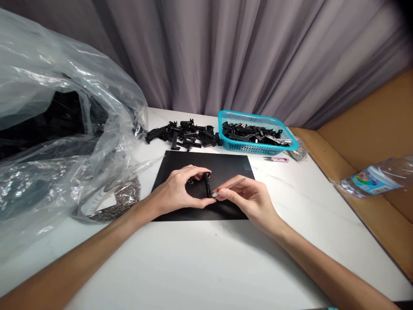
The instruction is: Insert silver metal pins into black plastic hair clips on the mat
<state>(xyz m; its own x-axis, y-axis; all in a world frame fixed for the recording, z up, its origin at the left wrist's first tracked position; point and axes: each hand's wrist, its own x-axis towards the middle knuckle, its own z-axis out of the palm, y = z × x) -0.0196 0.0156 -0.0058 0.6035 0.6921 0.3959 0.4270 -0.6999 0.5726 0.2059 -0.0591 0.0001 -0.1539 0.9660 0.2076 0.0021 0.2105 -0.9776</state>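
Observation:
Above the black mat [174, 165], my left hand [177, 187] grips a small black plastic part [208, 185] between thumb and fingers, its long side held roughly upright. My right hand [248, 196] pinches a thin metal piece [230, 186], slim and silvery with a pale flat end. That pale end is close against the lower end of the black part; whether it touches cannot be made out. Beyond the mat lies a loose pile of similar black plastic parts [185, 134].
A blue basket [258, 148] of black and metal parts stands behind the mat, with pink-handled snips [275, 159] near it. At left are a large clear plastic bag [106, 82] and a bag of small metal pieces [127, 193]. A plastic bottle [374, 180] lies at right on cardboard [364, 112].

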